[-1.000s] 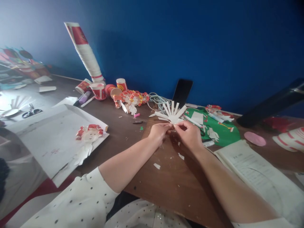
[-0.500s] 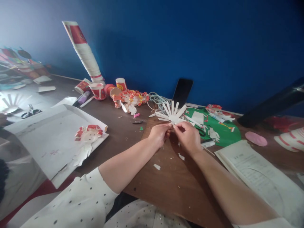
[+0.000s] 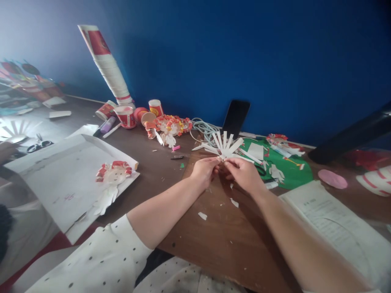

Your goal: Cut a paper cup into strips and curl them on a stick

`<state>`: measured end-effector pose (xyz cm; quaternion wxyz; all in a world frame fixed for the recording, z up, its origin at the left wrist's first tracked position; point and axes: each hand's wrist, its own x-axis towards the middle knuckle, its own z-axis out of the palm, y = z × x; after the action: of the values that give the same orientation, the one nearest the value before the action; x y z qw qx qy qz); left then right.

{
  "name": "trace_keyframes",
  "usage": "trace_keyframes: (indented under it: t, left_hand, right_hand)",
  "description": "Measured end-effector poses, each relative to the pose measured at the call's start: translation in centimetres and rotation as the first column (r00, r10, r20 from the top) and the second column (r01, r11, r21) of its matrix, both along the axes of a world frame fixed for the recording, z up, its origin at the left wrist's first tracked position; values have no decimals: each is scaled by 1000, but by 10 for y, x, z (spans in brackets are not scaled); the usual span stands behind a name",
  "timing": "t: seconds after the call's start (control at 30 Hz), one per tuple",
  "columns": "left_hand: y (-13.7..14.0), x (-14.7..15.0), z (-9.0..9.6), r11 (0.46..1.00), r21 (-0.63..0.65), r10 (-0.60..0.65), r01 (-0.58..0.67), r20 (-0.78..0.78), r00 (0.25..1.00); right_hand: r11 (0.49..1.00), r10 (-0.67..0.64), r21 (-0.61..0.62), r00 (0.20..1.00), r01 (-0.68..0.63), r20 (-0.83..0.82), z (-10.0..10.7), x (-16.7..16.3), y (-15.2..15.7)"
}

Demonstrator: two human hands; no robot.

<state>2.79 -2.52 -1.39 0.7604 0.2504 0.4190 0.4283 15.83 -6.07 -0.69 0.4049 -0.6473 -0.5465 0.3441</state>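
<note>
In front of me is a white paper cup cut into strips [image 3: 226, 143], its strips fanned out upward and to the sides. My left hand [image 3: 205, 171] pinches its lower edge between thumb and fingers. From the other side my right hand [image 3: 243, 172] grips the same edge, fingertips close to those of the left. The fingers hide the cup's base. Small torn white scraps [image 3: 202, 216] lie on the brown table [image 3: 210, 248] below the hands.
A tall leaning stack of paper cups [image 3: 111, 73] stands at the back left. Red-and-white paper dolls [image 3: 169, 128], a black phone [image 3: 236, 116] and a green sheet [image 3: 293, 175] line the back. A white envelope [image 3: 61, 175] lies left, an open booklet [image 3: 330, 219] right.
The cut cup has turned slightly between my fingers, and its strips fan a little differently. My right hand has shifted slightly to the right; the left hand stays about where it was.
</note>
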Motion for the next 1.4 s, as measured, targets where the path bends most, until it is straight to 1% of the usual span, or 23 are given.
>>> trace_keyframes:
  t: [0.03,0.1,0.13,0.2,0.27,0.43,0.6,0.7,0.83,0.9,1.07,1.17,1.3,1.4]
  left_hand:
    - [0,0,-1,1000,8,-3,3,-6,1000]
    - [0,0,-1,1000,13,-6,6,-13,1000]
    - [0,0,-1,1000,11,-7,7,-17,1000]
    - [1,0,1,1000,0,-6,6,-34,999]
    - [1,0,3,1000,-18,1,-2,-57,998]
    - [2,-2,5,999,-30,-20,18,-85,996]
    - [3,-3,3,999,-8,-47,46,-115,992]
    - [4,-3,2,999,-8,-53,53,-121,991]
    - [4,-3,-1,998,-2,-60,60,-104,993]
    - [5,-3,-2,998,3,-66,67,-107,992]
    - [3,-4,1,999,-1,-51,52,-149,987]
    - [2,-4,2,999,1,-47,48,-145,988]
    - [2,-4,2,998,11,-53,56,-159,986]
    - [2,-4,3,997,14,-70,74,-180,981]
  right_hand:
    - [996,28,-86,993,-38,-110,2,2,1]
    - [975,65,-184,956,-122,-287,5,6,3]
    - [967,73,-205,933,-153,-353,6,7,3]
    - [960,79,-209,897,-186,-436,8,9,3]
    - [967,62,-192,881,-170,-470,8,8,3]
    - [985,-1,-155,902,-74,-432,8,5,3]
    - [987,27,-141,933,-83,-358,7,6,3]
    - [990,38,-123,959,-75,-282,8,6,2]
    - [996,-34,-88,986,20,-163,9,0,2]
    - [996,-61,-75,985,50,-160,10,-3,2]
    - [995,-89,-69,983,78,-163,10,-4,1]
    - [993,-102,-75,983,92,-154,9,-2,1]
    - [990,-110,-107,985,96,-132,10,-1,0]
    - [982,-135,-153,978,110,-160,12,-2,-1]
